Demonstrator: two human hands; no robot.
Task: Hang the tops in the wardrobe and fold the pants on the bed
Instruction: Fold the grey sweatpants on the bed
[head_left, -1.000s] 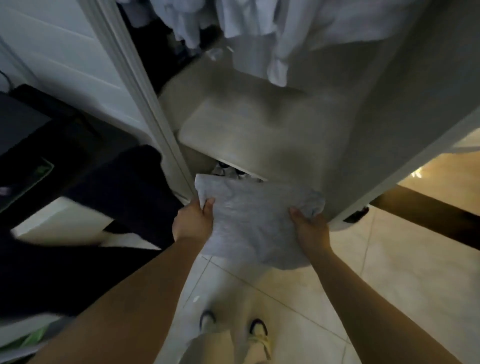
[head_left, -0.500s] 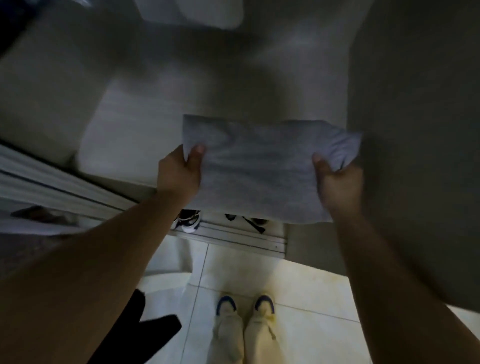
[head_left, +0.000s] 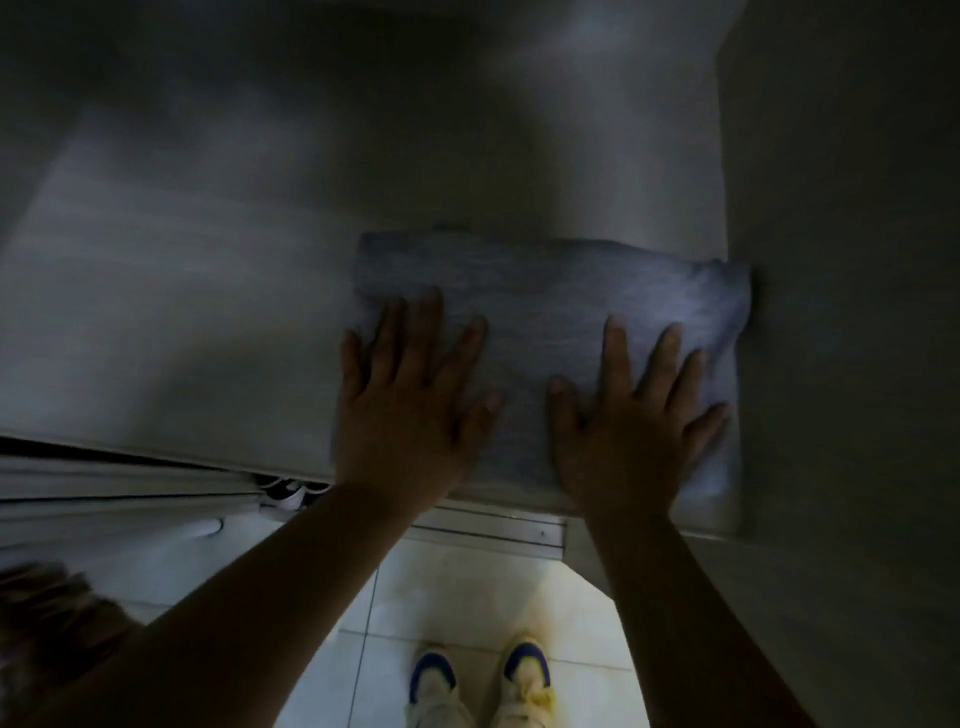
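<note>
Garment (head_left: 545, 291) now down, hands (head_left: 405, 410) flat.

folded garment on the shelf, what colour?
Grey-blue, heathered, on the folded garment; head view, dim light.

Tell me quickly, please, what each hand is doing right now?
Left hand: open, fingers spread flat, pressing on the folded grey fabric garment lying on the wardrobe shelf.
Right hand: open, fingers spread flat on the same garment.

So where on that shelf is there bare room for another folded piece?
The shelf is bare left of the folded garment, and in a strip behind it. The right end is crowded: the garment touches the side wall, with the left hand and right hand flat on it.
</note>
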